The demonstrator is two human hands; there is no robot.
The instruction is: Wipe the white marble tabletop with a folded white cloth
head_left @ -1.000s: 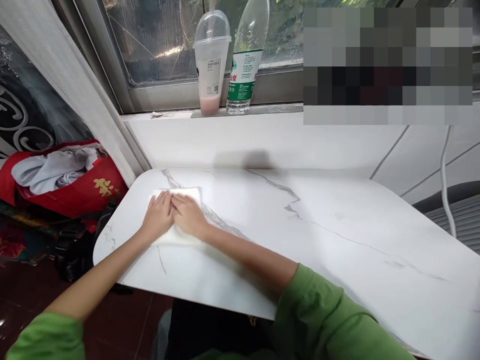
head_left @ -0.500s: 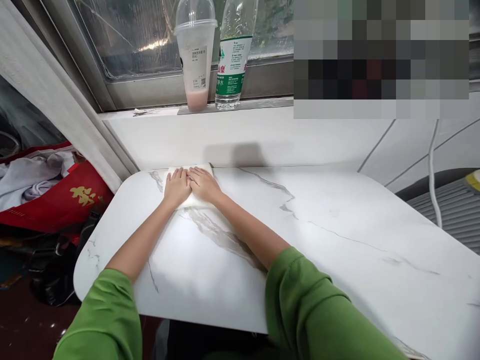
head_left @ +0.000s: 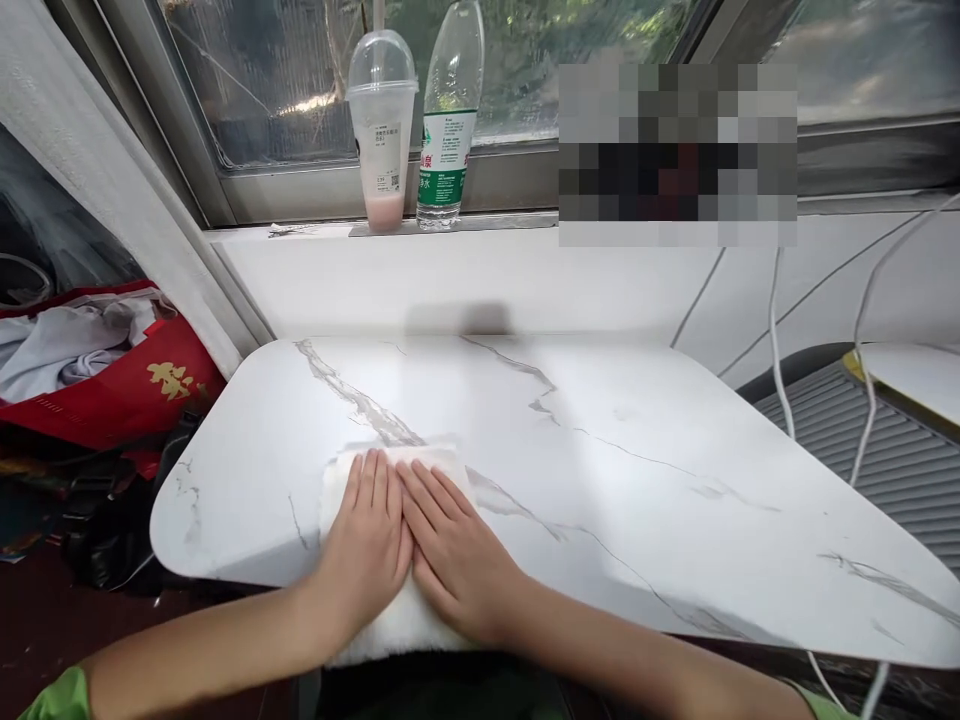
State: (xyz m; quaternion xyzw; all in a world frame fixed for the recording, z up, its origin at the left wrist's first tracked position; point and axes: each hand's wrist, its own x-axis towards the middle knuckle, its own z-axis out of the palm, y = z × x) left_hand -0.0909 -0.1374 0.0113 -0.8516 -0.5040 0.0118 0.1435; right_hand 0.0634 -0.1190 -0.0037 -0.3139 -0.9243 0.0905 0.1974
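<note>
A white cloth [head_left: 442,456] lies spread on the white marble-patterned table [head_left: 645,500], reaching its front edge. My left hand [head_left: 369,535] rests flat on the cloth, fingers extended and pointing away from me. Beside it, touching at the thumb side, my right hand [head_left: 461,555] also presses flat on the cloth with its fingers stretched out. Neither hand is wrapped round anything.
On the window sill stand a domed plastic cup [head_left: 384,150] with pink drink and a clear bottle [head_left: 447,150] with a green label. A red bag [head_left: 112,385] of clothes is at the left. White cables [head_left: 780,340] hang at the right.
Both hands and the cloth have moved from the table's back edge by the wall to its front edge, closer to me. The view has shifted somewhat to the right.
</note>
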